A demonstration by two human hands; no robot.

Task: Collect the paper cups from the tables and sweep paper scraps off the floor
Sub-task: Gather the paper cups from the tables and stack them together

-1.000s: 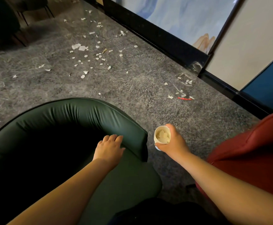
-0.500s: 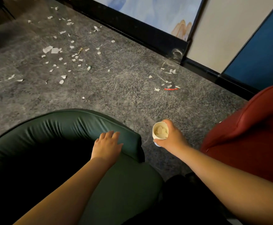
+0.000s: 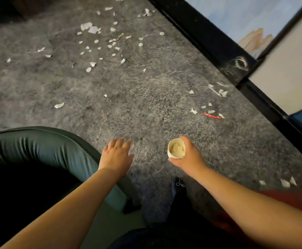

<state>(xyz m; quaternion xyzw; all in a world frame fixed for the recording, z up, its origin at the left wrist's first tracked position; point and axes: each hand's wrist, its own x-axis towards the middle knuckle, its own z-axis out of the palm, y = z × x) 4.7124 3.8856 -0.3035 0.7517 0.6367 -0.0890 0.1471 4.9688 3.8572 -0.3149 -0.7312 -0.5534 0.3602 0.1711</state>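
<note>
Grey carpet floor [image 3: 146,97] took up most of the view, with a black baseboard [image 3: 209,38] running diagonally along the upper right under a painted wall panel. A dark green armchair [image 3: 38,150] filled the lower left, and a bit of a red seat [image 3: 290,200] peeked in at the lower right, kinda blurry. White paper scraps [image 3: 99,42] were scattered all over the carpet, thickest in the upper middle, with a smaller bunch near the baseboard next to a red strip [image 3: 212,115], and a few more just above the red seat. The left hand [image 3: 117,155] was out over the carpet just past the armchair's edge, palm down, fingers spread loose and holding nothing. The right hand [image 3: 189,157] was wrapped around a paper cup [image 3: 176,150], thumb on the near side. The cup stood more or less upright, its long axis vertical, mouth open toward the camera, and you could see pale scraps piled inside it. It sat in the air above the carpet, well apart from the left hand.
</note>
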